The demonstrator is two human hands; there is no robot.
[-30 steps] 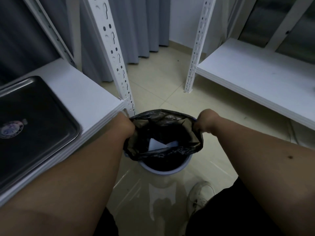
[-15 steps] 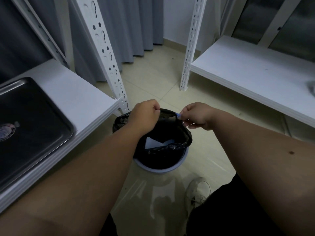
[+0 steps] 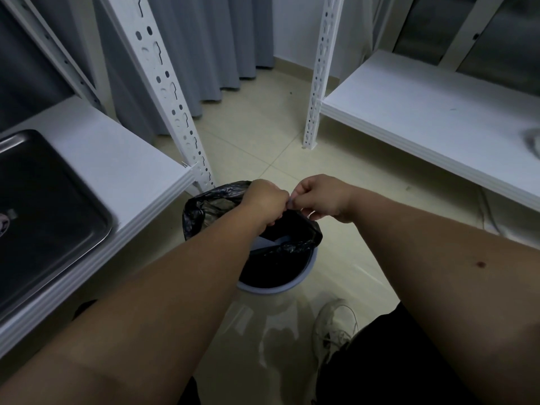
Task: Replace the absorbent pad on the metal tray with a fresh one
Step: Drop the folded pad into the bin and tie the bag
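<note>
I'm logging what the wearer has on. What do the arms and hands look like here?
Both forearms are bare to the frame edge, with no sleeves in view. The left hand and right hand wear no gloves, rings or watch that I can see. A small dark mark sits on the right forearm.

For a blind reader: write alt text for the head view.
Two hands, left hand and right hand, meet over a bin on the floor, pinching the top of its black bag together; a white sheet shows inside. A bare metal tray sits on the shelf at left.
</note>
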